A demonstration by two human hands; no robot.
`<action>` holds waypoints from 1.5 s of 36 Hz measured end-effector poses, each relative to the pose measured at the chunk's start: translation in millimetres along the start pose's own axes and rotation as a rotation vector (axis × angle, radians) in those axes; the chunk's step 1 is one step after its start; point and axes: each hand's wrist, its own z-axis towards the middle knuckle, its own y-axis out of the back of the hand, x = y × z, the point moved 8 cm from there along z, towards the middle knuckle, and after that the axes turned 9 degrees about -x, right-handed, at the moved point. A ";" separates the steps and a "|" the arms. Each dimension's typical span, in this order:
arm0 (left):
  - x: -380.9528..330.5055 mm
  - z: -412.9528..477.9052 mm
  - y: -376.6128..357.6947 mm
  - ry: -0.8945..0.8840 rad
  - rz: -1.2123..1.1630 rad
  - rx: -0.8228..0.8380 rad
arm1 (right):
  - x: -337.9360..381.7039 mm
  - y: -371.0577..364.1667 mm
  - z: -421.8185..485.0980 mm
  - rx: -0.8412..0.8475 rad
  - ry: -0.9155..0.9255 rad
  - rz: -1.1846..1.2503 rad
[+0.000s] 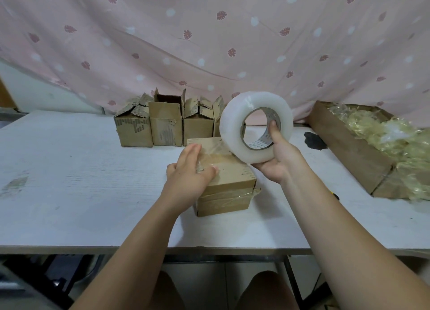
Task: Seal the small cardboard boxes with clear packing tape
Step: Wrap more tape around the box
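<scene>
Hidden: the right hand's (277,160) fingers are behind the large roll of clear packing tape (235,123); only the thumb shows, hooked inside the cardboard core.
Also hidden: the roll covers the far right corner of the small brown cardboard box (232,181). A small yellow-and-black object (334,195) peeks out beside the right forearm, too covered to identify.
Hard to make out: a loose film of tape runs from the roll onto the box top, and its edges blur against the cardboard.
Writing: grey print repeats around the inside of the core but is too small to read. The row of open brown cardboard boxes (162,123) shows torn, peeled patches with no legible text.
Left hand (190,167): fingers straight and together, lying flat on the taped box top.
Right hand: grasping the roll, held tilted above the box.
Box: mid-desk on the white desk (81,181), flaps closed, tape bands across its near side.
Row of boxes: at the desk's far edge, flaps up.
Right edge: long brown cardboard tray (349,142) holding crumpled yellowish film (395,142), with a dark patch (314,140) on the desk beside it.
Backdrop: pink leaf-print curtain (209,30).
</scene>
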 end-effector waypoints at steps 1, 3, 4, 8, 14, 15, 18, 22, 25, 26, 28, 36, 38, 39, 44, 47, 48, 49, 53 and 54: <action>-0.9 0.0 0.0 -0.004 0.013 0.002 | -1.2 1.3 -0.7 -0.010 0.012 -0.041; -3.1 0.5 -0.2 -0.007 0.041 0.012 | -8.3 -2.6 -4.2 0.017 -0.015 -0.084; -4.0 0.5 0.4 -0.005 0.051 0.017 | -12.9 -6.8 -6.4 0.046 -0.049 -0.073; -5.4 -1.2 5.0 -0.007 0.072 0.001 | -16.7 -19.2 -11.3 0.113 -0.048 -0.053; -8.6 -2.5 9.8 -0.026 0.124 -0.018 | -11.6 -21.2 -18.0 0.226 0.002 -0.072; -10.4 -2.7 9.2 -0.027 0.131 -0.015 | -11.9 -20.5 -18.0 0.236 0.009 -0.083; -18.4 -3.7 5.3 -0.037 0.150 0.006 | -10.7 -16.3 -16.3 0.224 0.055 -0.148; -24.9 -4.8 4.9 -0.036 0.165 0.013 | -6.1 -22.0 -19.2 0.260 0.144 -0.257; -27.2 -7.7 4.8 -0.012 0.153 0.026 | -4.1 -31.8 -23.1 0.296 0.219 -0.423; -28.0 -8.6 4.9 -0.008 0.144 0.024 | -4.1 -34.8 -24.8 0.307 0.236 -0.470; -27.9 -8.6 4.6 -0.012 0.146 0.011 | -4.4 -39.9 -27.4 0.330 0.265 -0.550; -25.7 -8.7 5.8 -0.026 0.176 -0.015 | -0.8 -43.8 -27.4 0.300 0.309 -0.497; -24.7 -8.8 5.6 -0.023 0.183 -0.025 | 0.8 -41.8 -25.9 0.299 0.313 -0.442; -24.6 -8.5 5.5 -0.025 0.188 -0.032 | 2.6 -40.7 -24.9 0.284 0.319 -0.416; -26.0 -8.0 1.8 -0.029 0.205 -0.030 | 8.6 -44.7 -27.6 0.265 0.345 -0.371; -26.9 -8.4 1.8 -0.033 0.198 -0.037 | 4.2 -47.5 -26.9 0.254 0.307 -0.390; -26.9 -8.5 2.0 -0.035 0.194 -0.039 | 2.7 -47.1 -25.5 0.241 0.289 -0.393; -27.0 -8.5 1.9 -0.036 0.193 -0.039 | 1.3 -46.4 -23.9 0.233 0.264 -0.388; -27.0 -8.0 1.3 -0.035 0.210 -0.038 | -3.1 -39.9 -21.1 0.206 0.144 -0.296; -27.3 -8.0 1.0 -0.035 0.209 -0.036 | -3.5 -38.3 -20.7 0.203 0.122 -0.270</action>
